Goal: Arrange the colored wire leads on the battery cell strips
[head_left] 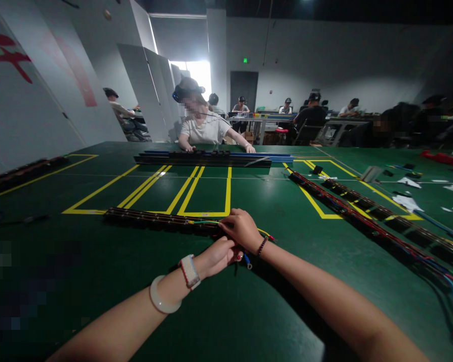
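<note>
Hands point(242, 229) meet at a dark strip's point(154, 219) right end (open tabletop point(117, 266) nearer).

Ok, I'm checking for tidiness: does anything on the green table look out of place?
The white scraps scattered on the right of the green table, near the yellow tape, look like stray litter. I see no clear spill or damage.

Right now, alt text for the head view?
The left hand and right hand meet at one end of a long dark strip, by a green-yellow wire, on a green table; opposite, a co-worker reaches to long rails.
</note>
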Demonstrator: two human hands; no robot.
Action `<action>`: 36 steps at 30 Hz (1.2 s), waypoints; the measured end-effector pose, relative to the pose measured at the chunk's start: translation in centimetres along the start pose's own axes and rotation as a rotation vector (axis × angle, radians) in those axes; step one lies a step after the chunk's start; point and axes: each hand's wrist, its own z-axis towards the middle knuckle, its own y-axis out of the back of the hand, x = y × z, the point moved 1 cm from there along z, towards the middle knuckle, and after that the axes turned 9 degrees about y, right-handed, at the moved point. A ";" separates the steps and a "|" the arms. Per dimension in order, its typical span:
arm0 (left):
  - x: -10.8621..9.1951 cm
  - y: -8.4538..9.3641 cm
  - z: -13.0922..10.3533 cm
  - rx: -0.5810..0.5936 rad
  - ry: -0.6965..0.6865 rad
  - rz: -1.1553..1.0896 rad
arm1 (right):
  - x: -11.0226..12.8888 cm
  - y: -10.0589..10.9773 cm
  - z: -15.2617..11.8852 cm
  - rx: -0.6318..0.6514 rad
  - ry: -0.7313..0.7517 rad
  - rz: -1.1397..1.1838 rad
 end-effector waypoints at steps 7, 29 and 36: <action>0.1 0.0 0.1 0.025 -0.014 0.018 | 0.2 0.1 -0.1 -0.007 0.009 -0.016; -0.6 0.1 -0.9 0.043 -0.006 0.288 | -5.6 2.4 -6.0 0.064 -0.091 -0.100; -2.5 -0.1 -1.7 -0.180 0.000 0.951 | -5.7 2.3 -5.8 0.094 -0.118 -0.102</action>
